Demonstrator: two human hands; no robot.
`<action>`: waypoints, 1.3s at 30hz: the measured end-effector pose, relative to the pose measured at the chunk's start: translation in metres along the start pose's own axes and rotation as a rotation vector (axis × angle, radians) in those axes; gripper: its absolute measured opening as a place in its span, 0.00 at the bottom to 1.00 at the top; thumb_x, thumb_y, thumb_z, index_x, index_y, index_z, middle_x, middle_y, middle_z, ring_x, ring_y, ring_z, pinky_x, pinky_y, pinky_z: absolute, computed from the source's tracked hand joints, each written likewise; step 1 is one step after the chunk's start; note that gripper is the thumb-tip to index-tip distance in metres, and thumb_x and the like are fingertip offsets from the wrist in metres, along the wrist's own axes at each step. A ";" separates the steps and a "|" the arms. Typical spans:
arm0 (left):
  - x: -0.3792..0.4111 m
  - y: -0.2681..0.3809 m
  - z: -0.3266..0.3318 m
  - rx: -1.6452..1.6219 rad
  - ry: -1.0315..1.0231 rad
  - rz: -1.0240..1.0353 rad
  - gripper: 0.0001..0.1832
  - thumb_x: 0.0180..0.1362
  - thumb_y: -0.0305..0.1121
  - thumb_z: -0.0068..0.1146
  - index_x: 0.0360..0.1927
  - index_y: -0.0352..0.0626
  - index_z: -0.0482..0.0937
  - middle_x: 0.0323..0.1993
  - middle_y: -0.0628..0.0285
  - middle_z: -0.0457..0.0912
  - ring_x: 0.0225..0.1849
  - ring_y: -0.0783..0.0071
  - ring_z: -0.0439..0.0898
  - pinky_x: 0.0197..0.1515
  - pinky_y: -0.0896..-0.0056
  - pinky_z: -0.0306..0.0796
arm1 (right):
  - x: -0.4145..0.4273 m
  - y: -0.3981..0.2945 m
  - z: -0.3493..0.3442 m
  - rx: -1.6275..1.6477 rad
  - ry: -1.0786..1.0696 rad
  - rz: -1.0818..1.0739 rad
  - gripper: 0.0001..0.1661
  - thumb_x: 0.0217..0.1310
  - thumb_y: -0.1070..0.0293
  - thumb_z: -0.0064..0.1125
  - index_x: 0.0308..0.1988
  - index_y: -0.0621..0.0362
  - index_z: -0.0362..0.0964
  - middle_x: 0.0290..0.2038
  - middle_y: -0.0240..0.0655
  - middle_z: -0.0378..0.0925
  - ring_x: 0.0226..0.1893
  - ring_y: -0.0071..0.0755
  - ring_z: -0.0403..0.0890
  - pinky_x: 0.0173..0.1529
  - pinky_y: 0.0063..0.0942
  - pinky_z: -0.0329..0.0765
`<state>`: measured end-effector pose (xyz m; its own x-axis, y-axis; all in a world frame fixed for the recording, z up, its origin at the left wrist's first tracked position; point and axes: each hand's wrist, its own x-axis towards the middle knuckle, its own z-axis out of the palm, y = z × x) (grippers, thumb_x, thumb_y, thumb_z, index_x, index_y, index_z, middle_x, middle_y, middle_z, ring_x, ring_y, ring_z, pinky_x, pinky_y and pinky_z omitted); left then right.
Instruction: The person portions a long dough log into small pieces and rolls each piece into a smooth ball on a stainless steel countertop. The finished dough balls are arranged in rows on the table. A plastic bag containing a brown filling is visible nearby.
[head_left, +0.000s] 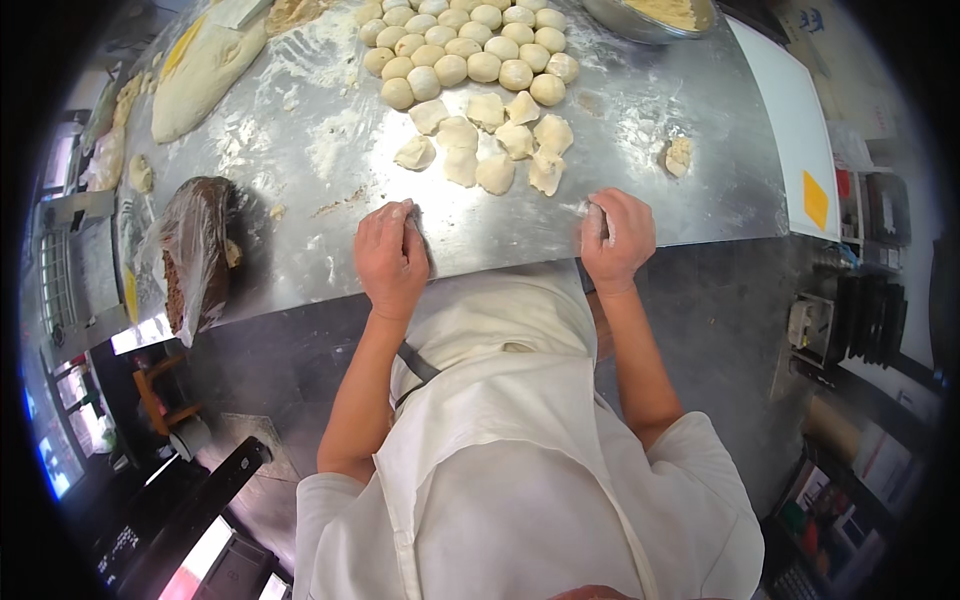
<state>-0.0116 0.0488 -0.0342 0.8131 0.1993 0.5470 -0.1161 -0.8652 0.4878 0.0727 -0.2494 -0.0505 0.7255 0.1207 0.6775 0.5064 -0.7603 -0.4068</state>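
Note:
My left hand (391, 259) is curled at the near edge of the steel worktable (517, 240), its thumb and fingertips floury. At the same edge, farther right, my right hand (619, 240) is curled too, with its palm turned inward. I see nothing in either hand, though the palms are partly hidden. Just beyond the hands lie several flattened dough pieces (495, 174), loosely scattered. Behind these, several round dough balls (484, 67) are packed closely together in rows.
At left is a brown block (202, 247) partly wrapped in clear plastic. A large dough slab (202, 90) lies at back left. A metal bowl (637, 30) with yellowish filling stands at back right. A small crumbly lump (678, 156) sits at right, near a white board (787, 127).

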 end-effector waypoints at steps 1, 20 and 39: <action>0.000 0.000 0.000 0.008 0.001 0.002 0.16 0.59 0.16 0.61 0.51 0.36 0.85 0.47 0.53 0.89 0.50 0.51 0.86 0.54 0.52 0.77 | -0.002 0.002 0.002 0.008 0.001 0.009 0.11 0.58 0.74 0.70 0.43 0.52 0.85 0.44 0.33 0.88 0.43 0.46 0.86 0.48 0.40 0.81; -0.003 -0.002 0.005 0.151 -0.022 0.026 0.23 0.54 0.11 0.58 0.55 0.35 0.84 0.49 0.51 0.87 0.50 0.48 0.84 0.56 0.52 0.76 | -0.008 0.002 0.002 0.135 -0.143 -0.039 0.14 0.54 0.70 0.70 0.44 0.47 0.86 0.46 0.28 0.87 0.42 0.42 0.86 0.45 0.39 0.81; -0.003 0.002 0.006 0.177 -0.004 -0.064 0.24 0.52 0.11 0.60 0.54 0.35 0.87 0.49 0.51 0.87 0.49 0.50 0.83 0.55 0.55 0.77 | -0.001 -0.010 -0.007 0.185 -0.337 -0.129 0.15 0.54 0.72 0.74 0.44 0.47 0.86 0.47 0.27 0.86 0.47 0.40 0.85 0.49 0.39 0.81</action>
<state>-0.0108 0.0436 -0.0387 0.8179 0.2550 0.5157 0.0377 -0.9183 0.3942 0.0637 -0.2467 -0.0430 0.7475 0.4334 0.5034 0.6559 -0.6016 -0.4559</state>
